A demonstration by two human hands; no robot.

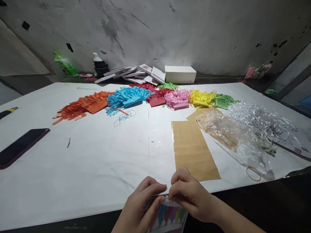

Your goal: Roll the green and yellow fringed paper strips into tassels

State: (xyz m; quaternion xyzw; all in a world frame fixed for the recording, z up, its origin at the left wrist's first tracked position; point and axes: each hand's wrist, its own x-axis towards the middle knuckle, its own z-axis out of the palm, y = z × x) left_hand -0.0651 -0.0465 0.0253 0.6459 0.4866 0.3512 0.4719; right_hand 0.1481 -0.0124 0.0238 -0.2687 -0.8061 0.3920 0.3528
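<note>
At the table's front edge, my left hand pinches the top edge of a packet between thumb and fingers. The packet is printed with colourful tassel shapes and hangs below the table edge, partly hidden by my hands. Close beside it, my right hand has its fingers curled together at the same top edge. A thin dark reddish strip shows between the two hands; what it is I cannot make out. Just beyond my right hand lies a flat brown paper sheet.
Orange, blue, red, pink, yellow and green tassel bundles line the back. Clear plastic, silver strands and a rubber band lie right; a phone lies left. A white box stands behind.
</note>
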